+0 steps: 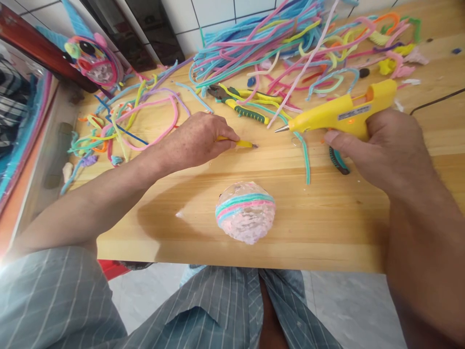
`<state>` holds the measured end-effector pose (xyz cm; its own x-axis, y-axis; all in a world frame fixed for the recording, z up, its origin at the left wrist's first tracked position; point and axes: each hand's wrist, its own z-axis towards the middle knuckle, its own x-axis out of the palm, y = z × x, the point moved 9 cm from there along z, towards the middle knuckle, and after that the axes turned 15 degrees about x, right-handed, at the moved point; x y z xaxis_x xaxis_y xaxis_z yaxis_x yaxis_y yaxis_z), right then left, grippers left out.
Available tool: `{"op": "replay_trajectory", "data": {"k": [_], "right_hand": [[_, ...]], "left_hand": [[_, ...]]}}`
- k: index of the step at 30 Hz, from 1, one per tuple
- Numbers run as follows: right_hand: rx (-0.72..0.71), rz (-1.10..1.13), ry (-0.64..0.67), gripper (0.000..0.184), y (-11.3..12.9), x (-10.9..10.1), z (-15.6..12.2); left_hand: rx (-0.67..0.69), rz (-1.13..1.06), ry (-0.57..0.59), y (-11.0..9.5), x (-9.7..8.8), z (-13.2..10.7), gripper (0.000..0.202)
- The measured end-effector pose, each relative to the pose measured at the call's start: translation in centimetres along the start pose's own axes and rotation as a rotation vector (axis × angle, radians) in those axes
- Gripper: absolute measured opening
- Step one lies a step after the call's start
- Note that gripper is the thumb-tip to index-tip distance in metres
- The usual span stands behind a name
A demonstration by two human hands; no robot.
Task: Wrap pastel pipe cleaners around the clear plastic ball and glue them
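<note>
My left hand (198,140) is closed in a pinch on a short yellow pipe-cleaner piece (242,143) lying on the wooden table (327,218). My right hand (381,145) is wrapped around the handle of a yellow glue gun (341,111), whose metal nozzle points left toward the yellow piece, a short gap away. Near the table's front edge sits a clear bumpy ball (245,211) wrapped with pink and turquoise pipe cleaners; neither hand touches it.
A big heap of coloured pipe cleaners (276,43) covers the back of the table. Yellow-green handled pliers (240,104) lie behind my left hand. A finished pipe-cleaner figure (92,58) stands at the back left. A turquoise strand (305,155) lies below the nozzle.
</note>
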<state>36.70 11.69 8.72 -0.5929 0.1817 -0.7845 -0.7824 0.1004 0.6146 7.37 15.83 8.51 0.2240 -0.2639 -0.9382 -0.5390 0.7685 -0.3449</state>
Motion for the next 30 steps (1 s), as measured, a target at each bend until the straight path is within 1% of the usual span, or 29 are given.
{"op": "replay_trajectory", "data": {"k": [6,11,17,23,28,30], "right_hand": [[-0.007,-0.026,-0.034,0.086,0.02,-0.15,-0.01],[0.034,-0.059,-0.011,0.086,-0.23,0.20,0.15],[0.040,-0.055,-0.009,0.085,-0.47,0.24,0.17],[0.018,-0.039,-0.011,0.072,-0.69,0.24,0.12],[0.024,-0.045,-0.022,0.074,-0.75,0.24,0.10],[0.025,-0.035,-0.030,0.072,-0.68,0.19,0.08]], "left_hand": [[0.010,0.002,-0.001,-0.14,0.11,0.17,0.034],[0.005,-0.013,0.014,-0.48,0.22,0.28,0.034],[0.016,-0.017,-0.020,-0.36,0.29,0.18,0.032],[0.016,-0.044,-0.056,0.12,0.60,0.25,0.030],[0.009,-0.067,-0.091,0.13,0.64,0.05,0.028],[0.009,-0.075,-0.104,0.16,0.69,-0.06,0.028]]}}
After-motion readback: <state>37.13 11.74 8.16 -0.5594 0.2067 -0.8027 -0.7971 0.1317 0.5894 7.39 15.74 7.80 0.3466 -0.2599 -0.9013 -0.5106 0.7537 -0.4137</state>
